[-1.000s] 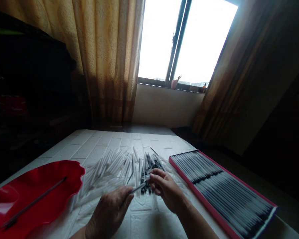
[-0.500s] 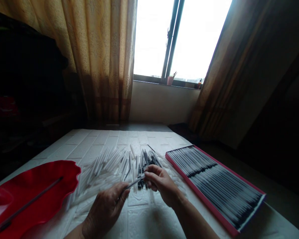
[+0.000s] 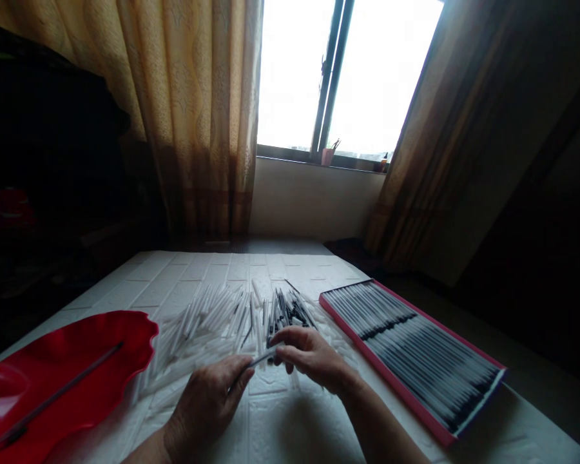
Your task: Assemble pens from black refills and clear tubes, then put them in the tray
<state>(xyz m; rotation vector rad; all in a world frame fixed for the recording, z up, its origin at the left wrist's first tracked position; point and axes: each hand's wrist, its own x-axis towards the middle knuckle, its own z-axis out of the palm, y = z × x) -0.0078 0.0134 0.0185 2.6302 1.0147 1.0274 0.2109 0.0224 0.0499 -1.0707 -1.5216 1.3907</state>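
Note:
Between my two hands, over the near part of the table, a slim pen (image 3: 265, 356) slants up to the right. My left hand (image 3: 207, 396) pinches its lower end between thumb and fingers. At its upper end, the fingers of my right hand (image 3: 312, 354) are closed around it and hide the tip. Just beyond the right hand lies a loose bunch of dark pen parts (image 3: 287, 309) with black ends. Left of that bunch, many pale translucent tubes (image 3: 207, 312) are spread out, some close to my left hand.
At the left stands a red wavy-rimmed tray (image 3: 151, 338) with one long dark pen (image 3: 67, 390) in it. A red-edged box (image 3: 391, 381) on the right holds rows of pens (image 3: 430, 351). The white brick-patterned table (image 3: 154, 270) ends below a window (image 3: 294, 77).
My right hand has dipped slightly and shifted left along the pen, closer to my left hand. The left hand stays nearly in place. The view has shifted slightly.

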